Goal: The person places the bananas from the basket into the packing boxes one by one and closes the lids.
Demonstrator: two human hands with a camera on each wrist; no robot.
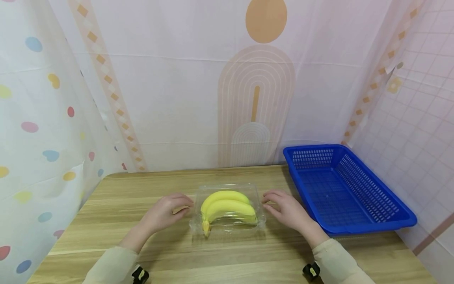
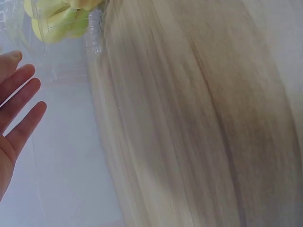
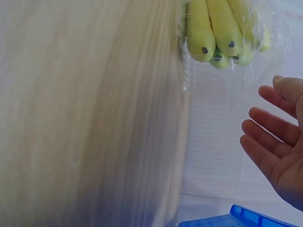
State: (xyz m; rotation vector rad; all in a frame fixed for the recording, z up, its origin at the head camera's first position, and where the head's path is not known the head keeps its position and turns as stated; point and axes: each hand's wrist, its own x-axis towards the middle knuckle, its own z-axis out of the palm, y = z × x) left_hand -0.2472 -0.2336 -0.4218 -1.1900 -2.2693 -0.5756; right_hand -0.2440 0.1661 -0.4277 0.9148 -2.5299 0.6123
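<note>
A clear plastic clamshell box point(image 1: 227, 232) sits on the wooden table with a bunch of yellow bananas point(image 1: 227, 207) inside it. The stem end points to the near left, and the dark-tipped ends show in the right wrist view. My left hand point(image 1: 169, 211) is just left of the box, fingers relaxed and apart from it. On the other side, my right hand point(image 1: 285, 209) hovers close to the box's right edge with its fingers loosely bent. Neither hand holds anything. Both wrist views show a gap between the fingers and the plastic.
A blue plastic basket point(image 1: 349, 193) with slotted walls stands on the right of the table point(image 1: 142, 185), close beyond my right forearm. Patterned white curtains point(image 1: 177, 98) hang behind the table and at both sides.
</note>
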